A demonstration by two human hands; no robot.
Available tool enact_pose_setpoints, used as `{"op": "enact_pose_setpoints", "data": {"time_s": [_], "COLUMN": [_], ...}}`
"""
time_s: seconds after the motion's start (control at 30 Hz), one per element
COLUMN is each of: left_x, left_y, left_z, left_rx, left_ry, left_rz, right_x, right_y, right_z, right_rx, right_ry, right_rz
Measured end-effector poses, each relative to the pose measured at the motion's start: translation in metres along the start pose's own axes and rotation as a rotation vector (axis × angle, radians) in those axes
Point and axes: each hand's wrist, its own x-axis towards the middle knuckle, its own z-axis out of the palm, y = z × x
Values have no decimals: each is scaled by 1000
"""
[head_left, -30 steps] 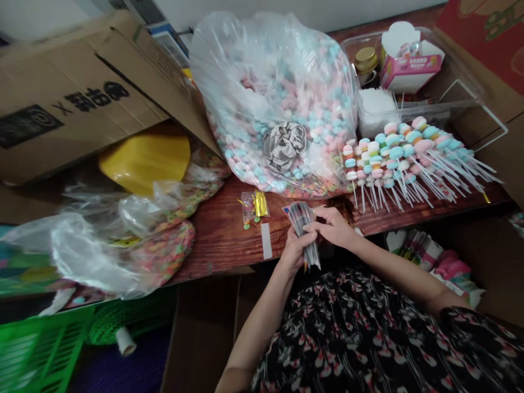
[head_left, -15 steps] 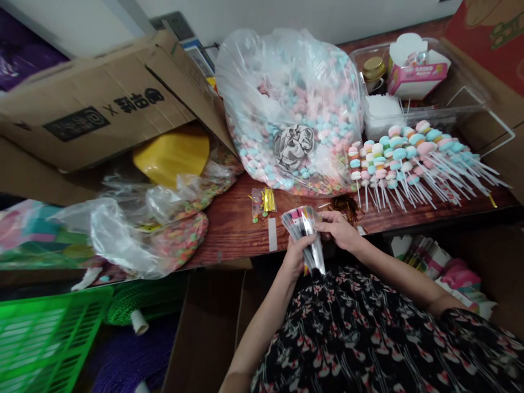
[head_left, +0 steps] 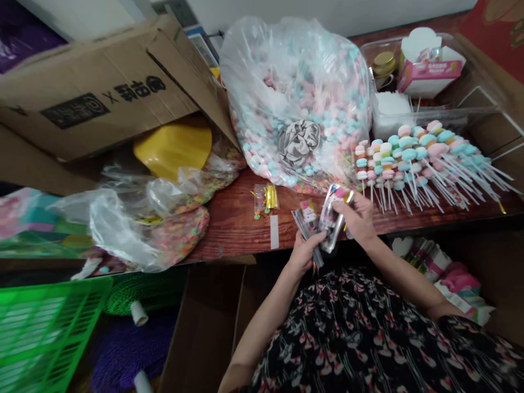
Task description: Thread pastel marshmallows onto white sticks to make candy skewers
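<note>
Wooden table (head_left: 233,229), red-brown, grain showing. Nearest: wearer's dark floral top (head_left: 360,338), forearms reaching from it to the table's front edge. Low on the left, below the tabletop, a green basket (head_left: 36,333) and purple mesh (head_left: 135,344).

Left hand (head_left: 303,253) closed, thumb across the front of a bundle (head_left: 308,212) of flat, silvery sleeves; the bundle fans upward out of the grip, a pink-and-white print near its top, its lower ends poking out below the hand. Right hand (head_left: 359,219) pinched, thumb on the face and fingers behind, on a second batch (head_left: 332,215) of the same sleeves, just right of the bundle and tilted. Batch's lower end meets the left thumb tip in view; touching or not, cannot tell. Number of sleeves in either hand unclear.

Beyond and left of the hands: white strip (head_left: 274,232) lying flat, then gold ties (head_left: 271,197) just past it. Right of the right hand, many candy skewers (head_left: 407,155) piled together, white sticks toward the wearer.

Farther back, a big clear bag (head_left: 295,82) of pastel candy, grey crumpled cloth (head_left: 300,143) on its front. Carton (head_left: 102,103) to its left, clear tub (head_left: 446,117) to its right. Pale wall (head_left: 278,10) behind.
</note>
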Motion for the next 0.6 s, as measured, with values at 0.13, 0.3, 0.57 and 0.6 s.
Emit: {"op": "enact_pose_setpoints", "data": {"time_s": [0.13, 0.3, 0.57, 0.6], "left_x": [-4, -3, 98, 115], "left_y": [-4, 54, 225, 229], "left_z": [-4, -41, -138, -144], "left_rx": [125, 521, 1899, 1905], "left_ry": [-156, -200, 232, 219], "left_rz": [-41, 202, 202, 201], "right_x": [27, 41, 25, 23], "right_y": [-12, -31, -8, -2], "right_z": [-6, -19, -14, -9], "right_rx": [173, 340, 323, 328], "right_ry": [219, 370, 377, 360], "right_rz": [-139, -225, 25, 58]}}
